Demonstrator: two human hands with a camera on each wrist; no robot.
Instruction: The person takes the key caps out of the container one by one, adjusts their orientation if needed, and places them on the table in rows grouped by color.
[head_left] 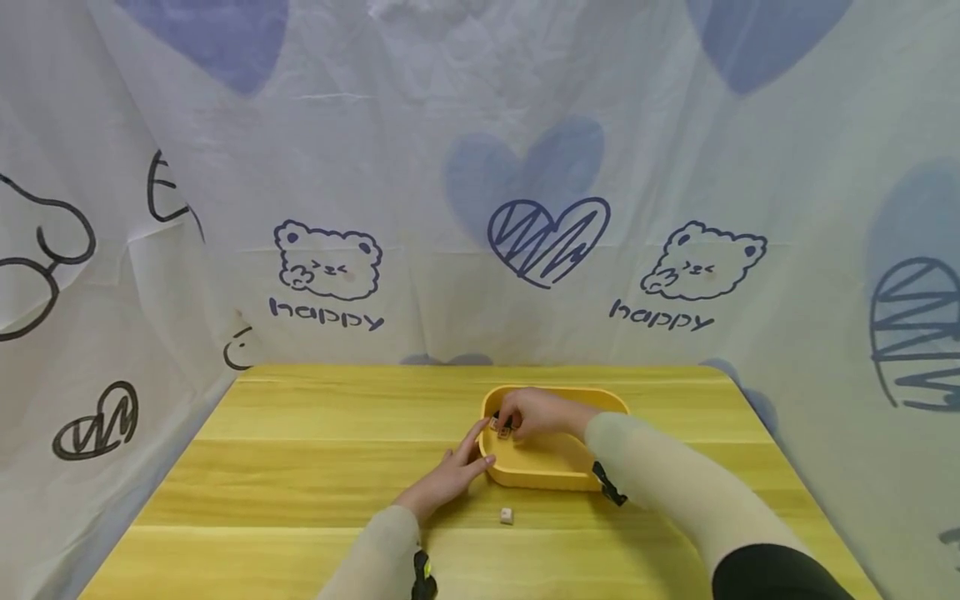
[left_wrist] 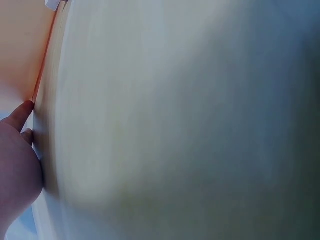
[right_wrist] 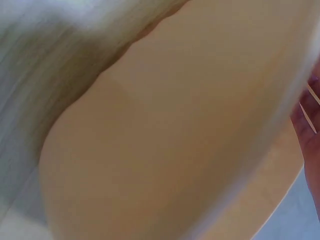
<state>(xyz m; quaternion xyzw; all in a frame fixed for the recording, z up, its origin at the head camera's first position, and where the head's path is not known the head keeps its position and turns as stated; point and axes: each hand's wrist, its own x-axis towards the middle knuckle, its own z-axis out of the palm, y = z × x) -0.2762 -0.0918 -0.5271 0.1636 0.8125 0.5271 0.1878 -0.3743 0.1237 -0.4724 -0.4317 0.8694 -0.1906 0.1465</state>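
My left hand (head_left: 447, 483) lies at the near left corner of a yellow plastic tray (head_left: 543, 481), its fingers extended along the rim. In the left wrist view, a fingertip of the left hand (left_wrist: 19, 165) meets the tray's orange-looking edge. Inside the tray, my right hand (head_left: 534, 412) reaches down at the left end with curled fingers, pinching a small light block (head_left: 504, 433) with dark markings. Another small marked block (head_left: 494, 423) is right beside it. The right wrist view catches only part of the right hand (right_wrist: 311, 120) beyond the tray wall.
A single small whitish block (head_left: 507, 516) sits on the wood-grain table (head_left: 315, 467) in front of the tray. Behind the table hangs a pale cloth (head_left: 450, 333) printed with hearts and bears, and it continues along both sides.
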